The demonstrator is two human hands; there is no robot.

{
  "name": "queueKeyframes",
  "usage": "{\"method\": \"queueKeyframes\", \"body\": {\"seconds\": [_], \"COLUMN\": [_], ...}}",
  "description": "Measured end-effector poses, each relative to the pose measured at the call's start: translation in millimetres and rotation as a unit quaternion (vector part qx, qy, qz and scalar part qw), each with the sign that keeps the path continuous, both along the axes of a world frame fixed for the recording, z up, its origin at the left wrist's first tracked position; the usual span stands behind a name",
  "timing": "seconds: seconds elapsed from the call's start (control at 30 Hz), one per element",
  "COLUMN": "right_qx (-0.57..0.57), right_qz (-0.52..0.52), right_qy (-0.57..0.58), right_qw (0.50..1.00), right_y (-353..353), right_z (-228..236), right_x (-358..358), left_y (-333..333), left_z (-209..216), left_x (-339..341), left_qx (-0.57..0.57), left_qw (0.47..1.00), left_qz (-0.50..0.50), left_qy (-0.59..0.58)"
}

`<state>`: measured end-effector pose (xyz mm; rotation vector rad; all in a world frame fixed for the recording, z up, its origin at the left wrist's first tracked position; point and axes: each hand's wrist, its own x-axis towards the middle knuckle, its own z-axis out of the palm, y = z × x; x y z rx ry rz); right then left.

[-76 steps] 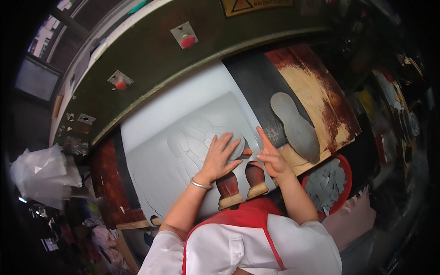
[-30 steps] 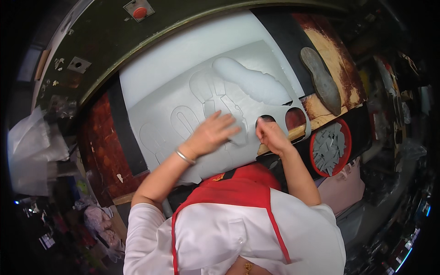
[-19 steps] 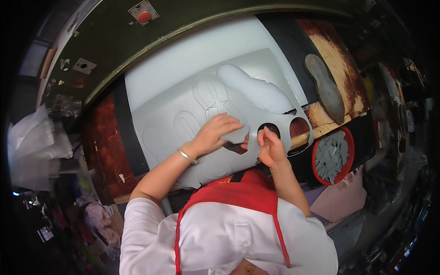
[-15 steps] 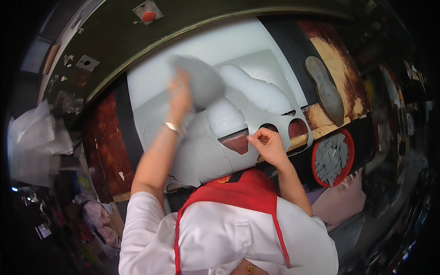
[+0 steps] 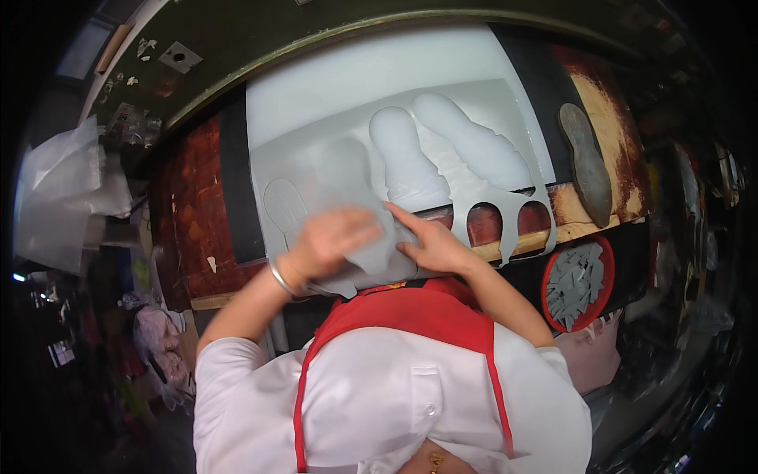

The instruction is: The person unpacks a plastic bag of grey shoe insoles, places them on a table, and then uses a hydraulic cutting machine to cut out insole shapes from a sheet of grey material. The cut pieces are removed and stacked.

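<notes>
A grey sheet [image 5: 493, 103] with foot-shaped cut-outs lies across a white board [image 5: 371, 67]. My left hand [image 5: 335, 241], smeared by motion, is over the sheet's near left part, at a blurred grey sole-shaped piece [image 5: 347, 162]. How its fingers are placed on the piece is unclear. My right hand [image 5: 436, 246] rests beside it at the near edge, with index finger and thumb apart against the grey material. Cut outlines of another sole shape [image 5: 283, 207] show in the sheet at the left.
A worn sole-shaped template [image 5: 586, 162] lies on the wooden table [image 5: 628, 150] at the right. Below it stands a red bowl [image 5: 606, 276] of grey scraps. A dark green machine beam [image 5: 229, 51] crosses the far side. Clear plastic sheets [image 5: 63, 201] hang at the left.
My left hand has come back from the far side toward the near edge. My right hand has moved left along the sheet, its fingers less curled. The whole view has shifted slightly.
</notes>
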<state>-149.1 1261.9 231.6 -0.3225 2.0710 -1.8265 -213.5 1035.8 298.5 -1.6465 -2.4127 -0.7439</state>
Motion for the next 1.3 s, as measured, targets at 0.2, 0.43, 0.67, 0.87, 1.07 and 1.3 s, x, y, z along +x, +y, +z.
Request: {"method": "queueKeyframes", "body": {"seconds": [0.2, 0.43, 0.67, 0.87, 1.07, 1.3], "right_qx": [-0.199, -0.253, 0.119, -0.04, -0.254, -0.392], "right_qz": [0.016, -0.071, -0.145, 0.094, 0.097, -0.01], "right_qy": [-0.317, -0.398, 0.104, -0.09, -0.428, -0.462], "right_qw": [0.927, 0.879, 0.977, 0.991, 0.862, 0.795], "right_y": [4, 5, -13, -74, -87, -105], "right_z": [-14, -1, 34, 16, -23, -8], "right_x": [-9, -8, 25, 23, 9, 13], "left_y": [-5, -5, -103, -121, -108, -110], "left_z": [-37, -27, 81, 58, -18, -34], "left_x": [54, 17, -120, -37, 82, 84], "left_qx": [-0.078, 0.015, 0.586, 0.137, -0.1, 0.066], "left_qw": [0.984, 0.912, 0.727, 0.953, 0.982, 0.959], "left_qz": [0.009, 0.176, 0.358, 0.228, 0.094, 0.196], "left_qy": [-0.162, -0.371, -0.02, 0.147, -0.131, -0.194]}}
